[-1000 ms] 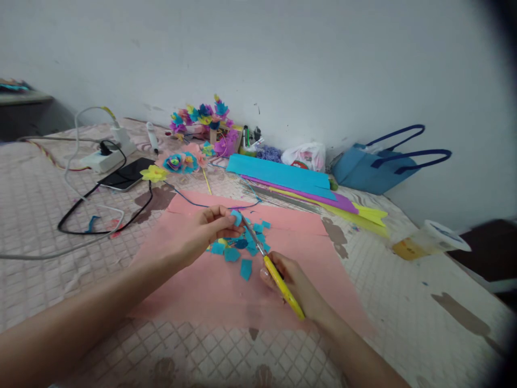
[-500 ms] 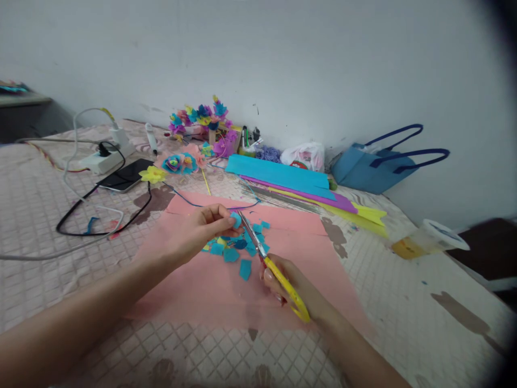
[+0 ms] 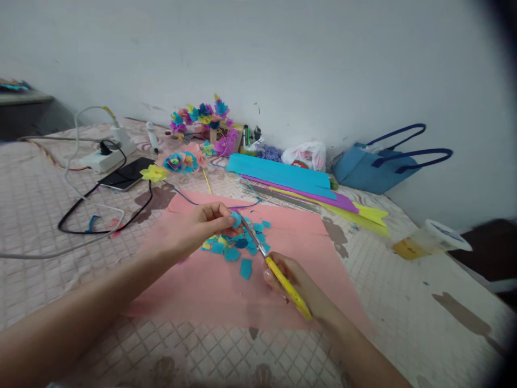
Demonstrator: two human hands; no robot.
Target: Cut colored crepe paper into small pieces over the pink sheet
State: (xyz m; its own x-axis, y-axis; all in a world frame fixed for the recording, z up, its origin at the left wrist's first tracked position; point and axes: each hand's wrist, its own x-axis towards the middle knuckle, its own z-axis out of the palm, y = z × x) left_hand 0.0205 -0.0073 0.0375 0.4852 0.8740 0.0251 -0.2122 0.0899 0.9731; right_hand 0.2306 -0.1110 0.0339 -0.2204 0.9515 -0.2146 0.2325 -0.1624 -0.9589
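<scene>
Where left fingers (image 3: 224, 222) meet, blue paper (image 3: 236, 220) sits pinched.

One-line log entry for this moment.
left grip: small blue paper piece; right grip: yellow-handled metal scissors; blades: beside piece; blue and yellow paper scraps: on pink paper sheet

Head view: one, head-worn, looking forward and down from behind left hand (image 3: 212, 222) and right hand (image 3: 291, 274), both near, about mid-frame. Pink sheet (image 3: 214, 293) beneath, at close range; wall (image 3: 291, 64) farther, across upper frame. Right edge dark, blurred.
</scene>
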